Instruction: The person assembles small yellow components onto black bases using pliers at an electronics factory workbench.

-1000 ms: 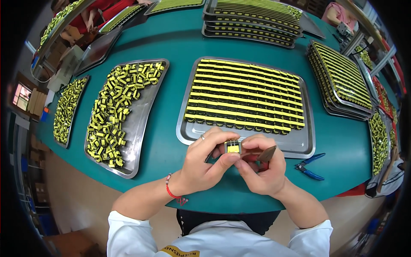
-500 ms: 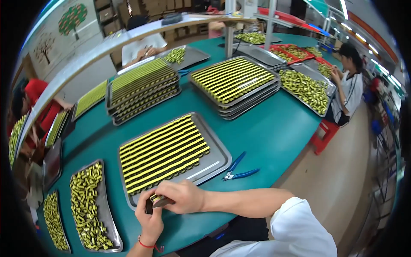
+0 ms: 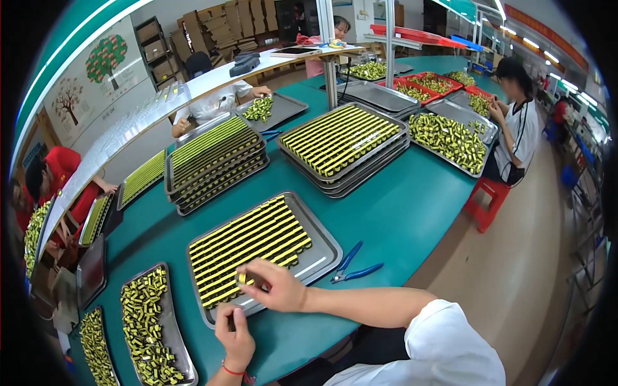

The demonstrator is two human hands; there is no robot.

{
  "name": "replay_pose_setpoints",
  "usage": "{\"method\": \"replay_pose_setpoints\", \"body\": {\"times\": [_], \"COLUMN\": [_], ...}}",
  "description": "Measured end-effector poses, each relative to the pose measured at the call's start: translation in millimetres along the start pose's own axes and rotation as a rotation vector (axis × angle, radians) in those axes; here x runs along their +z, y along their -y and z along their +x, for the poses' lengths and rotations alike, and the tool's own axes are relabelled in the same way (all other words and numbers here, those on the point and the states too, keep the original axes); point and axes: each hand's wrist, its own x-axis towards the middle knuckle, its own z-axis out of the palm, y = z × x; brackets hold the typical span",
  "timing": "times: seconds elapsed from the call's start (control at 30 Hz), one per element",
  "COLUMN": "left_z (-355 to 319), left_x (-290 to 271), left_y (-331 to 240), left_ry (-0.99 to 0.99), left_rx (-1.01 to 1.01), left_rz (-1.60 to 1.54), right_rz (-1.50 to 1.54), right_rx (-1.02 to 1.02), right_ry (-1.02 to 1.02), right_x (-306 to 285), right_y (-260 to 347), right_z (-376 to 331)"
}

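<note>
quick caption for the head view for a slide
Right hand places a small yellow part into rows on a metal tray; left hand rests at its edge.

Right hand (image 3: 275, 287) over the near edge of the metal tray (image 3: 324, 239), fingertips pinching a small yellow part (image 3: 242, 279) at the front row of yellow-black parts. Left hand (image 3: 234, 334) at 6 o'clock of the tray, touching its near rim, red wrist band visible. Blue pliers (image 3: 353, 266) lie on the green table (image 3: 399, 212) at 3 o'clock of the tray, just beside it. Loose-parts tray (image 3: 152, 325) at 9 o'clock. Stacked trays (image 3: 344, 143) at 12 o'clock. Person in white (image 3: 514, 132) seated at 2 o'clock.
</note>
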Motion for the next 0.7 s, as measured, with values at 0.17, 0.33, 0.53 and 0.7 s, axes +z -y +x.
{"method": "replay_pose_setpoints", "body": {"times": [0.17, 0.33, 0.53, 0.7], "left_z": [-7.0, -25.9, -23.5, -22.7], "left_x": [33.1, 21.8, 41.3, 37.6], "left_y": [-17.9, -17.5, -61.0, -60.6], "left_ry": [0.305, 0.626, 0.723, 0.709], "left_rx": [0.340, 0.361, 0.602, 0.418], "left_rz": [-0.066, 0.032, 0.286, 0.452], "right_rz": [0.261, 0.517, 0.392, 0.286], "right_rx": [0.207, 0.336, 0.384, 0.397], "right_ry": [-0.175, -0.310, -0.708, -0.842], "right_x": [-46.6, -123.5, -282.5, -398.7], "right_y": [-0.7, 67.6, 78.6, 12.1], "right_z": [3.7, 9.5, -17.4, 4.6]}}
